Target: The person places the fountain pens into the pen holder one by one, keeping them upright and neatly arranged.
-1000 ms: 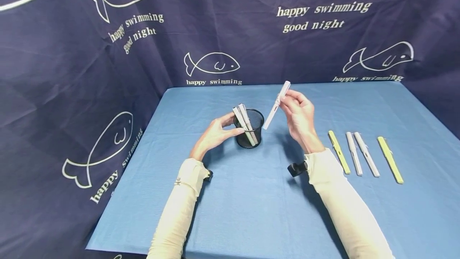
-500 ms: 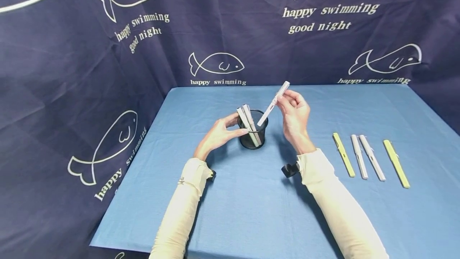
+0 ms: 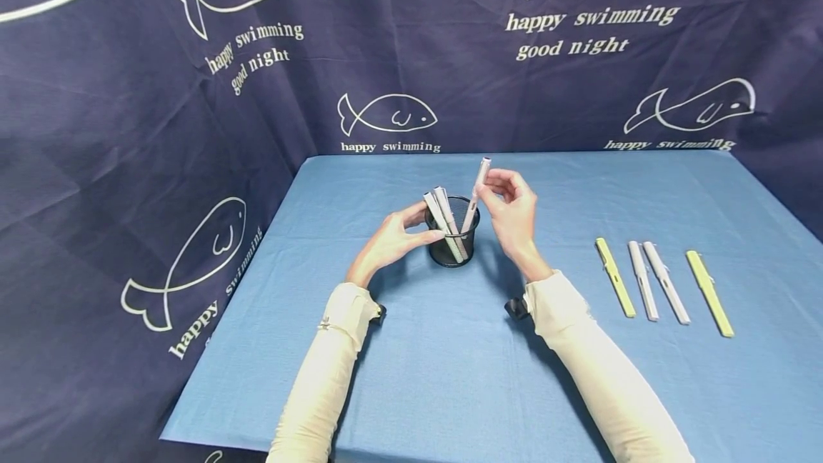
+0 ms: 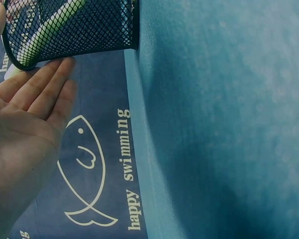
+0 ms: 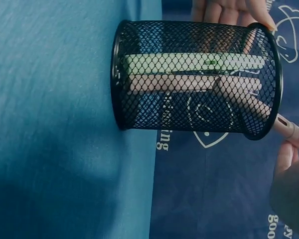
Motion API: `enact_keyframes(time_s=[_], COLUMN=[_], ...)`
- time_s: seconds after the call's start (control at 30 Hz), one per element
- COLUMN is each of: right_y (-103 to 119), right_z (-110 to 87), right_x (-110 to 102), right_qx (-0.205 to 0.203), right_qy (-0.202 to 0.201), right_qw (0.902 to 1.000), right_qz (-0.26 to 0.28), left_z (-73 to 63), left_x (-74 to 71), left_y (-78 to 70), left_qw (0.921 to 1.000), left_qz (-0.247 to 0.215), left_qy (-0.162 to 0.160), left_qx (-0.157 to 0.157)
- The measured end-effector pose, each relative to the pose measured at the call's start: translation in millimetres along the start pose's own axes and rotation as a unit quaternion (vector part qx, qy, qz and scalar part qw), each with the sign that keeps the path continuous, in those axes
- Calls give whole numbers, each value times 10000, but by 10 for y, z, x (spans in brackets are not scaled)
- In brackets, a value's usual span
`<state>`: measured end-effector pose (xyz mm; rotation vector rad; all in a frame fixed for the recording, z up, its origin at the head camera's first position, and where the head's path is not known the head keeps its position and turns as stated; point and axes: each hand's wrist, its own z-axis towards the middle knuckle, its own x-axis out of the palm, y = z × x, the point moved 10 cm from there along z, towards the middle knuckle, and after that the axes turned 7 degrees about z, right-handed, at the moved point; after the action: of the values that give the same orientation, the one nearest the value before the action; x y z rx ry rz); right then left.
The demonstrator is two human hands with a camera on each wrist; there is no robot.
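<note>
A black mesh pen holder point(image 3: 440, 254) stands upright on the blue tabletop. My left hand point(image 3: 391, 240) holds it at the rim from the left, thumb at the front and fingers against the mesh point(image 4: 87, 37) farther back. Two capped pens point(image 3: 436, 211) lean inside; through the mesh in the right wrist view one looks pale green point(image 5: 169, 63), the other pinkish point(image 5: 172, 83). Between thumb and fingertips my right hand point(image 3: 513, 209) pinches a pale pink pen point(image 3: 481, 176) near its cap. The lower end of that pen point(image 5: 244, 98) is inside the holder, tilted.
To the right on the table lie a yellow pen point(image 3: 614, 277), two white pens point(image 3: 643, 281) side by side, and another yellow pen point(image 3: 710, 293). Dark blue cloth point(image 3: 546, 91) with fish prints hangs behind and to the left. Wrist cameras point(image 3: 516, 307) sit at both cuffs.
My right hand has moved left and lowered the pale pink pen from beside the holder into it, turning it more upright. The left hand stays at the holder's rim.
</note>
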<state>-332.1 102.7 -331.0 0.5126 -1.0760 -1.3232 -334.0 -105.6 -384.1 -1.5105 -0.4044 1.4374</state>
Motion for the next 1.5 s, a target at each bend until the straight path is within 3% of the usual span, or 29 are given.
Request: enact_keyframes(time_s=[0.23,0.43,0.63,0.9,1.17,1.5], right_y=[17,237,-5,-95,250,29], right_z=[-63,-166,-118,-114,-213,-133], right_x=[59,183,95,80,214,97], right_qx=[-13,26,72,370,457,462], right_qy=[271,503,496,567,670,593], right_qw=[9991,9966,9959,9933,9888,9882], right_qz=[-328,-659,-756,-940,-1250,-1335], left_z=[-10,-16,-14,-12,-12,-12], left_x=[-1,0,-2,6,8,-13], left_y=[6,14,26,28,36,19], left_qw=[9999,9999,9999,9999,10000,9999], left_qz=[104,100,122,109,4,140], left_qy=[-16,-6,4,18,23,-23], left_qx=[9,35,36,37,35,78])
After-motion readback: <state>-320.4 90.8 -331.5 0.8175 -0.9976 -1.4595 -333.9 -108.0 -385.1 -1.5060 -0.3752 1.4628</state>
